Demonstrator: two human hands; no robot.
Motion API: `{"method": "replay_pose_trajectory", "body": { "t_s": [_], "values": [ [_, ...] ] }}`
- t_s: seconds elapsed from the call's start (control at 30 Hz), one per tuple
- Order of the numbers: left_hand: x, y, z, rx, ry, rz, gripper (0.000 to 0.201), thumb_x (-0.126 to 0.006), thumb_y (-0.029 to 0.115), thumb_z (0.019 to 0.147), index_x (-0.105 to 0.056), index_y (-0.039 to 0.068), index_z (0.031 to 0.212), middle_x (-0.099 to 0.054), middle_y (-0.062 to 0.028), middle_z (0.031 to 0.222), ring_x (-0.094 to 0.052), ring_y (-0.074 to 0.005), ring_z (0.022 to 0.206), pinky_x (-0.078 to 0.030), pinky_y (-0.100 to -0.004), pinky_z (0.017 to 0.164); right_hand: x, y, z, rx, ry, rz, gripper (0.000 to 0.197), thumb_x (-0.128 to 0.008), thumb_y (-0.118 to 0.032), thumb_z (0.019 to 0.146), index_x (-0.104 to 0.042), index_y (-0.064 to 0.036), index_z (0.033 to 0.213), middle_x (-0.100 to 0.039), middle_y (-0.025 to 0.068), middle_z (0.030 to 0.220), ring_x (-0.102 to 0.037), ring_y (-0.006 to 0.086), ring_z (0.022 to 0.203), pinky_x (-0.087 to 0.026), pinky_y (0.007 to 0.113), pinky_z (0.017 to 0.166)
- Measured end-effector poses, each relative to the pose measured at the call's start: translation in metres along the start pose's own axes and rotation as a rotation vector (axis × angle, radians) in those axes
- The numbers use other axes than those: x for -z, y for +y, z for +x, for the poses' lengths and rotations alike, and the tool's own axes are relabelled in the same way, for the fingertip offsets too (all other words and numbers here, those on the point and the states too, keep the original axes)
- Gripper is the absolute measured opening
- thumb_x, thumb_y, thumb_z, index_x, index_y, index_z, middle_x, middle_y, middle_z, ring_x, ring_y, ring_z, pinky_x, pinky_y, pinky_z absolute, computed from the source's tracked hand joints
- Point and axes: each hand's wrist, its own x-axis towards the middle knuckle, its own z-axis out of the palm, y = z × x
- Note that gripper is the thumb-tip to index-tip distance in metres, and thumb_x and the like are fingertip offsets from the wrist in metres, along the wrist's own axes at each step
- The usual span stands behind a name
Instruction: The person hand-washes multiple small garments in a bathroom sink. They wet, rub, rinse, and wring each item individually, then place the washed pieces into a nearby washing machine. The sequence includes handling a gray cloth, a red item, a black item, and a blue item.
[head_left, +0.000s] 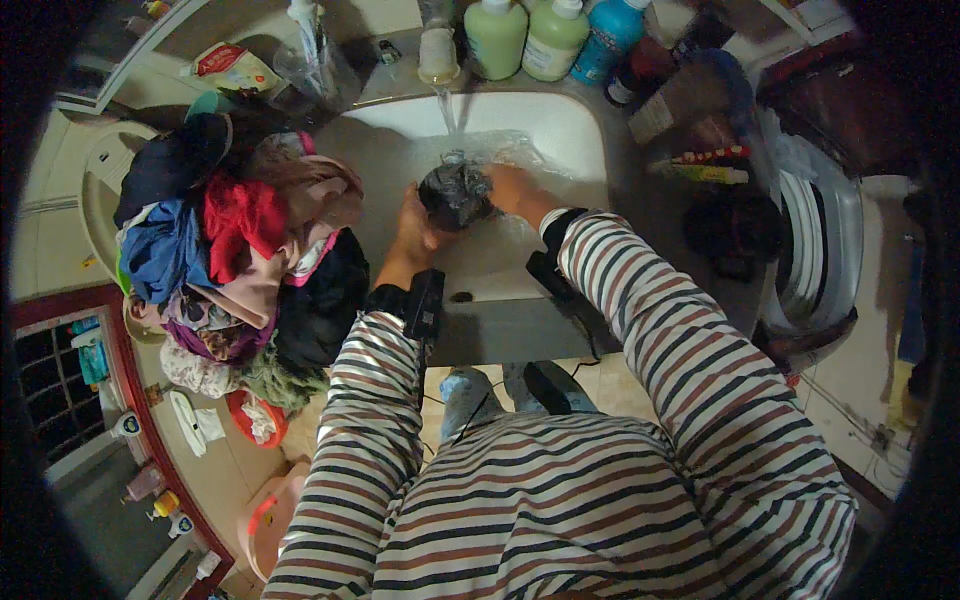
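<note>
A bunched, wet dark grey cloth [455, 195] is between my two hands, over the water in a white sink [575, 130]. My left hand [412, 228] cups it from the left, with the fingers partly hidden behind it. From the other side my right hand [518, 192] grips its right edge; those fingertips are hard to make out. A stream of water [447, 112] runs from the tap [438, 55] and falls just beyond the cloth. What kind of garment it is, I cannot tell.
A big heap of mixed clothes [245, 225] is piled left of the sink. Along the back stand green pump bottles [495, 40] and a blue bottle [608, 42]. White plates [800, 215] sit in a rack at the right. A red basin [255, 420] is on the floor.
</note>
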Motion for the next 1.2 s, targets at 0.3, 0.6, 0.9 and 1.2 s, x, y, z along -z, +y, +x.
{"method": "replay_pose_trajectory", "body": {
  "t_s": [0.3,0.6,0.9,1.2],
  "values": [
    [0.006,-0.005,-0.007,-0.209,-0.086,0.183,0.035,-0.038,0.025,0.088,-0.045,0.008,0.118,-0.051,-0.0114,0.117,-0.049,-0.0309,0.106,-0.038,-0.0496,0.089,0.059,0.0,-0.019,-0.024,-0.436,1.036,0.032,-0.055,-0.01,0.08,-0.053,-0.0134,0.112,-0.052,0.0056,0.091,-0.057,0.0164,0.078,-0.047,0.026,0.063],
    [0.039,-0.009,0.007,-0.297,0.315,0.312,0.03,-0.045,0.012,0.084,-0.045,0.006,0.113,-0.053,-0.0144,0.107,-0.054,-0.0289,0.094,-0.046,-0.0463,0.08,0.026,-0.006,-0.035,0.37,0.21,0.006,0.042,-0.057,-0.009,0.071,-0.054,-0.0161,0.112,-0.047,0.0149,0.113,-0.051,0.033,0.096,-0.043,0.045,0.081],
    [0.05,-0.01,0.019,-0.262,0.175,0.228,0.056,-0.063,0.002,0.072,-0.032,0.014,0.117,-0.055,-0.0132,0.083,-0.055,-0.0242,0.066,-0.046,-0.0383,0.051,0.037,0.016,-0.019,0.356,-0.385,0.308,0.046,-0.047,0.001,0.066,-0.057,-0.012,0.109,-0.058,0.0165,0.096,-0.054,0.0263,0.088,-0.042,0.033,0.078],
    [0.029,-0.014,-0.002,-0.507,0.553,0.501,0.057,-0.067,0.0,0.067,-0.036,0.01,0.114,-0.058,-0.0116,0.084,-0.057,-0.0235,0.066,-0.049,-0.0384,0.052,0.023,0.001,-0.047,0.104,0.176,-0.042,0.045,-0.062,-0.017,0.071,-0.052,-0.0156,0.115,-0.046,0.0157,0.117,-0.051,0.0369,0.098,-0.041,0.041,0.085]
  ]
}}
